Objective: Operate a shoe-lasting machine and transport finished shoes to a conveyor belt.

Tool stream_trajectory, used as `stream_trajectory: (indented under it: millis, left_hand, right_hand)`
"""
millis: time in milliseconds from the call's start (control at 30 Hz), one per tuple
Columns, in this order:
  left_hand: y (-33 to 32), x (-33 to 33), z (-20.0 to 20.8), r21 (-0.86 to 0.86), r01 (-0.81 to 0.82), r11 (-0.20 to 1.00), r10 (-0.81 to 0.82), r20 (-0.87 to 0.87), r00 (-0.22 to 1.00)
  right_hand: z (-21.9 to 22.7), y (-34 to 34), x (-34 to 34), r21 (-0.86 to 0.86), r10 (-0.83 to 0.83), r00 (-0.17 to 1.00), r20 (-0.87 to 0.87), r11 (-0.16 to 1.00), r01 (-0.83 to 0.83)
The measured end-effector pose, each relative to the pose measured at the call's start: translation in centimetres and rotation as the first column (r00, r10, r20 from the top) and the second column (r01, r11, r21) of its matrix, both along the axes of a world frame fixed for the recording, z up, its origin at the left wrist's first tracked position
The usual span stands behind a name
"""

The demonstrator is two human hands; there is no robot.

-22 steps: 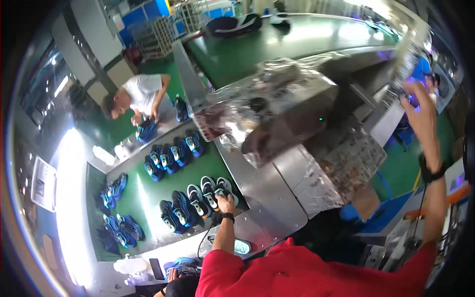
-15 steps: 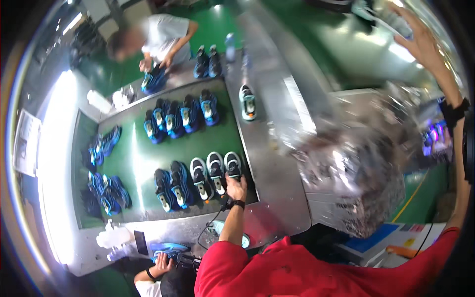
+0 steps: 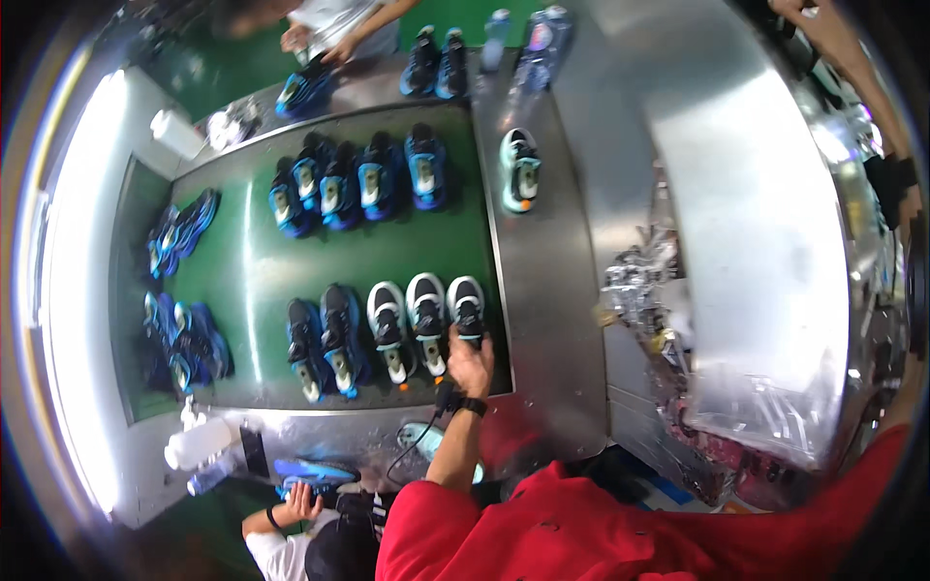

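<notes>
My left hand is closed round the heel end of a black and white sneaker, the rightmost in the near row on the green belt. Two similar sneakers, one of them a black and white sneaker, stand just left of it, then two black and blue sneakers, including a black and blue sneaker. Stretched out to the far right, my right hand is cut by the picture's upper rim. A small pale bit shows at its fingers; whether it holds anything I cannot make out.
Across the green belt, a far row includes a blue sneaker. A mint sneaker stands on the metal ledge. Two co-workers handle blue shoes, beyond and at lower left. Clear plastic wrap lies beside a metal table.
The view has shifted, bringing the metal table into sight on the right. My left hand stays on the same sneaker. My right hand has moved towards the upper rim, its fingers now partly cut off.
</notes>
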State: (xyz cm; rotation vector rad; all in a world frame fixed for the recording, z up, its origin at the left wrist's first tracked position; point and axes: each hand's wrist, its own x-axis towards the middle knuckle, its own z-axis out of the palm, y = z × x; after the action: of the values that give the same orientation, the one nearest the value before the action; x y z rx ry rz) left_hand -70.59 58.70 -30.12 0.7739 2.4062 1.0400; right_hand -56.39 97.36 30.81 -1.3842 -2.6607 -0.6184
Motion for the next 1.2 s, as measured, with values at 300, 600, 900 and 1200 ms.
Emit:
stream_trajectory:
  millis: [300, 600, 900, 1200]
  left_hand:
    - [0.0, -1.3, 0.9, 0.048, 0.144, 0.988, -0.148, 0.102, 0.984]
    - [-3.1, 10.1, 20.1, 0.504, 0.499, 0.705, -0.709, 0.523, 0.473]
    - [-5.7, 34.7, 44.0, 0.869, 0.254, 0.425, -0.087, 0.319, -0.944]
    - [-20.1, 46.5, 39.9, 0.811, 0.552, 0.196, -0.008, 0.564, -0.826]
  right_hand:
    - [-2.0, -3.6, 10.5, -0.272, -0.122, 0.696, -0.708, 0.956, -0.110]
    - [7.1, -22.4, 23.2, 0.108, 0.121, 0.439, -0.890, 0.993, -0.054]
    - [1.5, -47.2, 37.5, 0.088, 0.068, 0.092, -0.993, 0.969, 0.232]
    - [-14.2, -76.1, 42.2, -0.204, 0.038, -0.410, -0.911, 0.824, 0.529]
